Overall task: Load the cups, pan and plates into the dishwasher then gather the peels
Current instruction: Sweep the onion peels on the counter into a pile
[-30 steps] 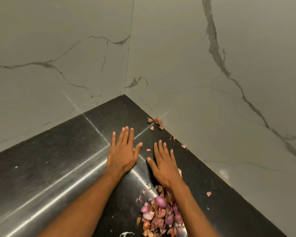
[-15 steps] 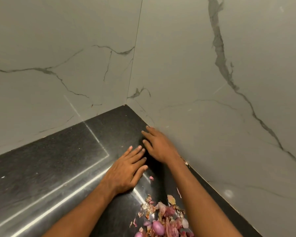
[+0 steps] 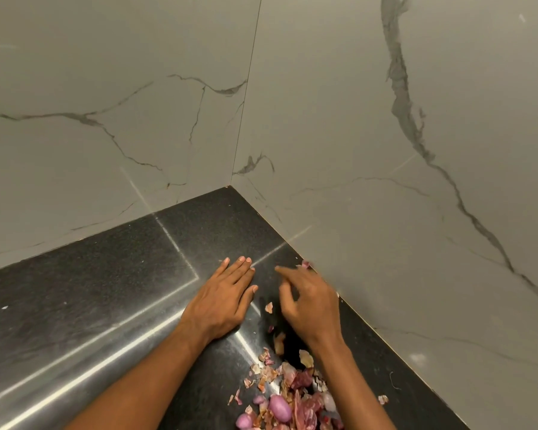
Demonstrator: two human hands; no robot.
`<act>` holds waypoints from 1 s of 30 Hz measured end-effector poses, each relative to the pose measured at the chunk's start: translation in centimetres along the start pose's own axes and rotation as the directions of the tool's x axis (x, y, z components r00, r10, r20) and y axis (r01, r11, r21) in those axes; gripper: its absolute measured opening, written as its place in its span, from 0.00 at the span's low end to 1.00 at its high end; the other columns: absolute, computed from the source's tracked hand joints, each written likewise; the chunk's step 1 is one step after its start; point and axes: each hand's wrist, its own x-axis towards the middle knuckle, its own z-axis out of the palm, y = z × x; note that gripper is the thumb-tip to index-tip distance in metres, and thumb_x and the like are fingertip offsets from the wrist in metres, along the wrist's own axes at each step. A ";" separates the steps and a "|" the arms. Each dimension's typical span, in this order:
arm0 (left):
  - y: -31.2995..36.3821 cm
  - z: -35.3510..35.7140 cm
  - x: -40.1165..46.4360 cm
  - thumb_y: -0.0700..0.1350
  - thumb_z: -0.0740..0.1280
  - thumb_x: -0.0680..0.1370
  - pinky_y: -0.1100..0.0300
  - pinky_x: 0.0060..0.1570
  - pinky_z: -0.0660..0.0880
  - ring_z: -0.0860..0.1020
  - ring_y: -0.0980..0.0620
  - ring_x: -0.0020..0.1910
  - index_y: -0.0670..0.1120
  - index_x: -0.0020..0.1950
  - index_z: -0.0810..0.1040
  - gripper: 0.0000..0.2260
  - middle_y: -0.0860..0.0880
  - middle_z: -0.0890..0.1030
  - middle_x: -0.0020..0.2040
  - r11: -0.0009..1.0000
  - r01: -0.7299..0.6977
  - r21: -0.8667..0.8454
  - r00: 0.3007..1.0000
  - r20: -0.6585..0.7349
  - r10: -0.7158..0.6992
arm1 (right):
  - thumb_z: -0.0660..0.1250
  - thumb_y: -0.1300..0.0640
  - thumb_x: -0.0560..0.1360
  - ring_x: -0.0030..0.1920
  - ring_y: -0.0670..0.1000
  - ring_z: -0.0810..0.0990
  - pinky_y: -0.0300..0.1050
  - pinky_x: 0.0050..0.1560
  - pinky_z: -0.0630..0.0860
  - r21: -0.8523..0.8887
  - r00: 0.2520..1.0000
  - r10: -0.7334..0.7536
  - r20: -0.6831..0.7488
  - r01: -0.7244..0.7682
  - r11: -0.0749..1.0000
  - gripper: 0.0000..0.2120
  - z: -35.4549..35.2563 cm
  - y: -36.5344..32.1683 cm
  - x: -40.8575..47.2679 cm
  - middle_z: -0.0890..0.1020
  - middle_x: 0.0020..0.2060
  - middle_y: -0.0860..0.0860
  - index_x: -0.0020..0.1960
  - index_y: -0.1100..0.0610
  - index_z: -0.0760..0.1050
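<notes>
Right hand has swept back from the wall, fingers loose, dragging peels pileward; left hand stays flat on desk.

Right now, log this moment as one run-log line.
stage: gathering peels | left hand: flat on counter | right hand: fingers curled, raking loose peels toward peel pile | dishwasher: not in view

Light: dim, warm.
Glare: bright streaks on the glossy black stone countertop.
Blur: right hand smeared.
Edges: wide-angle bending.
</notes>
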 end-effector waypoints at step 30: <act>0.2 -0.3 0.0 0.56 0.47 0.85 0.56 0.79 0.46 0.58 0.53 0.80 0.46 0.78 0.66 0.26 0.48 0.64 0.79 1.000 -0.016 -0.006 1.000 -0.018 0.016 | 0.46 0.39 0.86 0.82 0.46 0.42 0.51 0.82 0.43 -0.197 0.881 0.279 0.381 -0.218 0.956 0.30 -0.9 6.9 -7.1 0.47 0.83 0.46 0.84 0.50 0.48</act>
